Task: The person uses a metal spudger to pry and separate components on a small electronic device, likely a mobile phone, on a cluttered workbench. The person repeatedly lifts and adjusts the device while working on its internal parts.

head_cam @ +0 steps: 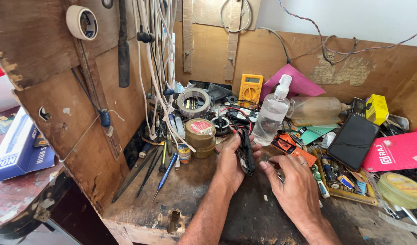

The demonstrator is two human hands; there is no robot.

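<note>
The left hand (230,164) is gripping a small black device (245,154), fingers closed around it, near the middle of the bench (140,213). The right hand (294,181) is pinching thin tweezers (275,172) just right of the device, tips pointing toward it. A clear spray bottle (272,113) is standing just beyond, a round tin (200,136) to the left, and a black phone (353,140) lying to the right.

A black device (245,156) is seen beside a yellow multimeter (250,89), a clear spray bottle (270,117) capped in white, a pink card (396,152), a yellow box (377,109) and a black phone (353,141). The bench (181,195) is shown as dark, stained brown wood.
</note>
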